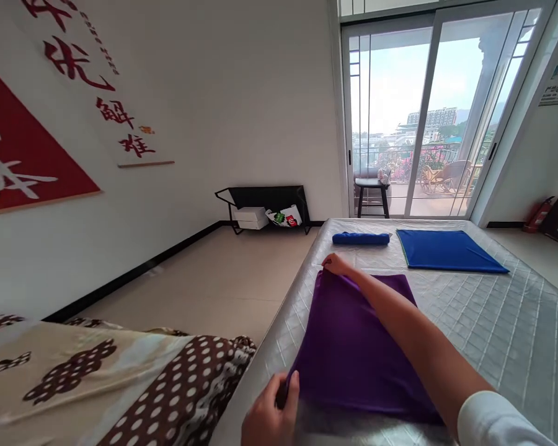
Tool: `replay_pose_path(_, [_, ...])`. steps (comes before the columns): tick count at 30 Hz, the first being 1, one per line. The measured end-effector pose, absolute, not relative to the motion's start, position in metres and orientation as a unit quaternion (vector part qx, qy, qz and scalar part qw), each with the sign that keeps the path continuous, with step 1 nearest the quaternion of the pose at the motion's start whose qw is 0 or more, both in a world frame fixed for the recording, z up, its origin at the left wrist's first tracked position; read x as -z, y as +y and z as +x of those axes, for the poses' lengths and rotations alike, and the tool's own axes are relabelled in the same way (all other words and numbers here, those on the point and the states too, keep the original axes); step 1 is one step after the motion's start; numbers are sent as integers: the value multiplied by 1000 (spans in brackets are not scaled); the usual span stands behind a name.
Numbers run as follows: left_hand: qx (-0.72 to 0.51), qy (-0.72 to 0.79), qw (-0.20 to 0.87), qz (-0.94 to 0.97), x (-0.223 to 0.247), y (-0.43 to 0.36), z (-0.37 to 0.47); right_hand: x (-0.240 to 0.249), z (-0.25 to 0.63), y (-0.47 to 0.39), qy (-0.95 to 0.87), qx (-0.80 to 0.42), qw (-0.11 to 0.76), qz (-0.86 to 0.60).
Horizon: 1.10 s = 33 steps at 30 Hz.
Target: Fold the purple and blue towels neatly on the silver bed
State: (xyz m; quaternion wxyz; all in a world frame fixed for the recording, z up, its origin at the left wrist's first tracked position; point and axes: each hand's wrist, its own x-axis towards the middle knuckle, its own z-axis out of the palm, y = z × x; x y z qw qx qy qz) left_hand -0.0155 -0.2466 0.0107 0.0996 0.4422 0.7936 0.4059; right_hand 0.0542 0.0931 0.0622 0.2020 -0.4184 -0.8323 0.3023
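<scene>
A purple cloth [353, 353] lies spread on the silver quilted mattress [488, 316]. My left hand [273, 409] pinches its near left corner between thumb and fingers. Reaching across the cloth, my right hand [337, 264] grips the far left corner, so the left edge runs straight between both hands. My right forearm covers part of the cloth's right side. Beyond it on the mattress are a rolled blue cloth [361, 239] and, to the right, a blue cloth [451, 251] laid flat.
At lower left is a bed cover with brown polka dots [167, 396]. A black folding frame [270, 197] with a white box [250, 218] stands by the wall. A stool [372, 184] is near the sliding glass door [425, 124]; a fire extinguisher [538, 215] stands at right.
</scene>
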Motion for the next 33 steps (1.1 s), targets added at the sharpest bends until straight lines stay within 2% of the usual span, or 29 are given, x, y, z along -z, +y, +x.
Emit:
replay_pose_path(3, [-325,825,-1,463,25,-248,-41,-32,29,85,-853,-256,160,-426])
replay_pose_path(7, [-269,816,-72,506,57,-246,-53,-11,25,85,-865,-200,133,-441])
replay_pose_path(14, [-294,778,-121,542,72,-244,-60,-11,25,91,-876,-164,114,-440])
replay_pose_path(19, [-321,747,-174,556,67,-242,-66,-25,39,73,-867,-145,158,-450])
replay_pose_path(22, [-342,701,-225,584,54,-242,-61,-32,85,47,-869,-142,187,-436])
replay_pose_path(25, [-342,642,-228,647,44,-239,-48,-33,170,3,-881,-139,214,-399])
replay_pose_path(29, [-326,583,-194,718,47,-231,-33,-29,294,-86,-854,-180,200,-445])
replay_pose_path(33, [-278,628,-99,720,49,-229,-39,-22,357,-164,-837,-246,182,-454])
